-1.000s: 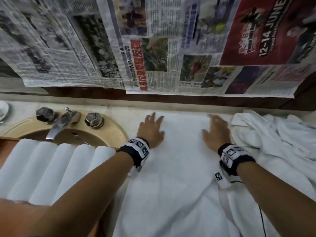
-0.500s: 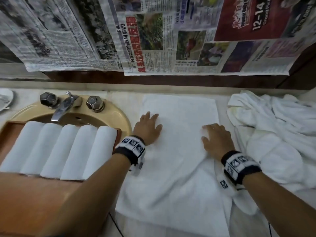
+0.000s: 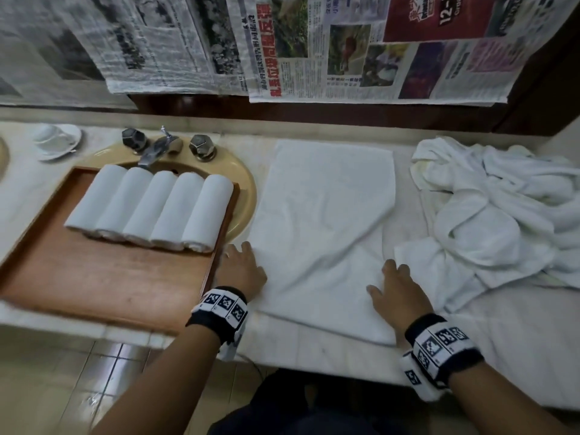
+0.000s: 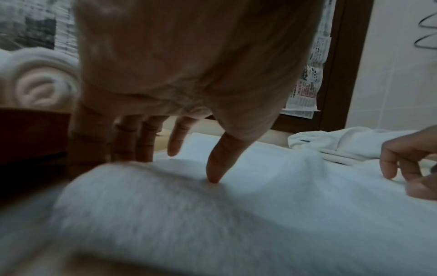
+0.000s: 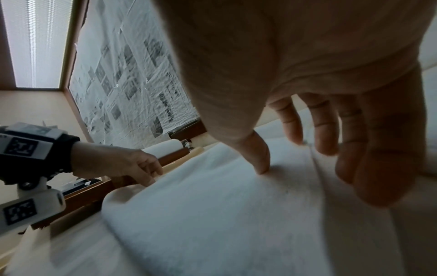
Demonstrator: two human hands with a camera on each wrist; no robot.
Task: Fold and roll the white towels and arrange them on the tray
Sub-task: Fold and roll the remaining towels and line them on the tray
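A white towel [image 3: 326, 227] lies flat on the marble counter, its near part creased. My left hand [image 3: 242, 263] rests at the towel's near left edge with its fingers straight; in the left wrist view its thumb [image 4: 214, 177] touches the cloth. My right hand [image 3: 390, 282] lies on the near right corner, fingers spread, and its thumb [image 5: 260, 164] presses the towel [image 5: 224, 205]. Neither hand holds anything. Several rolled white towels [image 3: 153, 208] lie side by side at the far end of the wooden tray [image 3: 94, 284] on the left.
A heap of loose white towels [image 3: 496, 215] covers the counter's right side. The tray lies partly over a beige sink [image 3: 244, 189] with a metal faucet [image 3: 157, 149]. A cup and saucer [image 3: 55, 139] stand far left. Newspaper sheets [image 3: 314, 48] hang over the back wall.
Both hands have slid along the towel from its far end back to its near end, flat on the cloth. My view has pulled back and now shows the whole tray.
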